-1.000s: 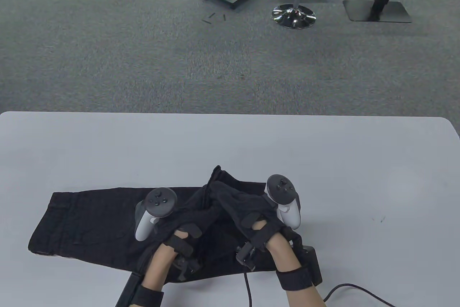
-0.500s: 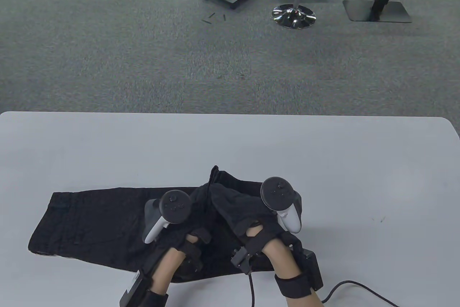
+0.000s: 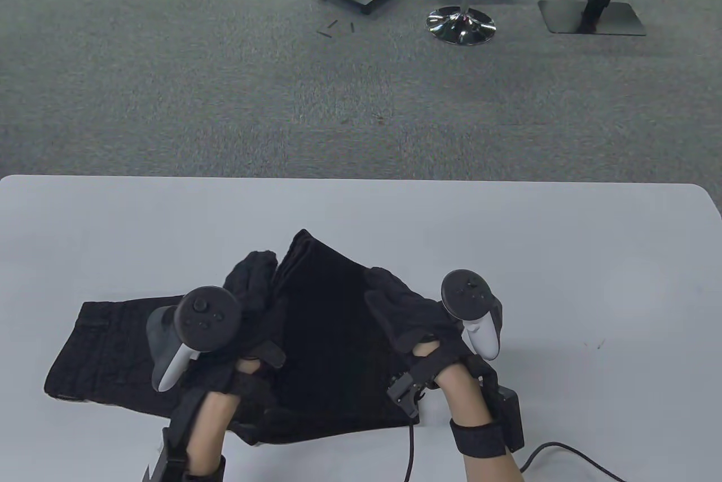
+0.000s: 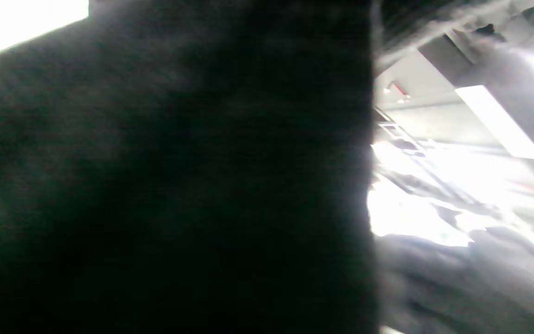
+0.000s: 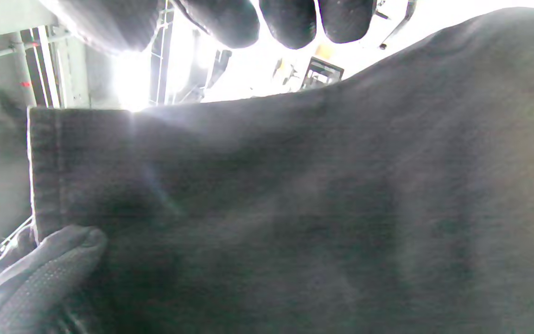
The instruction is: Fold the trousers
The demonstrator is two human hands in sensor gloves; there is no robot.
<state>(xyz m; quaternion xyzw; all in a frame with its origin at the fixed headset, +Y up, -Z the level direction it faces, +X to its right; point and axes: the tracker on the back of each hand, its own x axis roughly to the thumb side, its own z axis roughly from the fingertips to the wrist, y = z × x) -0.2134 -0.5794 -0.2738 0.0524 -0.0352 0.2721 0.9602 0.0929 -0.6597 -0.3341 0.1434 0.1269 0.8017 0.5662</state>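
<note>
I've got both hands, left (image 3: pixel 254 284) and right (image 3: pixel 403 310), gripping the trousers (image 3: pixel 333 335) flap, lifted toward 12 o'clock.

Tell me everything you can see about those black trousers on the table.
The trousers are black, of a finely ribbed woven cloth with a stitched hem. They lie near the front edge of the white table, one end flat toward the left. The other end is raised in a peaked panel, held by the left hand and right hand, both gripping it.
</note>
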